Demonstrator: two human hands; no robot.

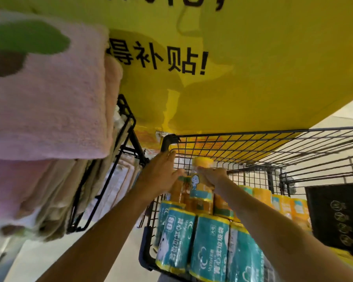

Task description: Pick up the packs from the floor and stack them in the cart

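Teal packs (pixel 208 247) up front sit snug. Right hand (pixel 214 177) grasps the orange pack (pixel 200 188), left hand (pixel 161 176) rests flat against it. Set down crooked, it might topple.

both my bare arms reach forward, close together at the hands. my left hand (pixel 161 174) is spread, fingers straight, thumb out. my right hand (pixel 214 177) curls its fingers over the top of a pack (pixel 201 192).
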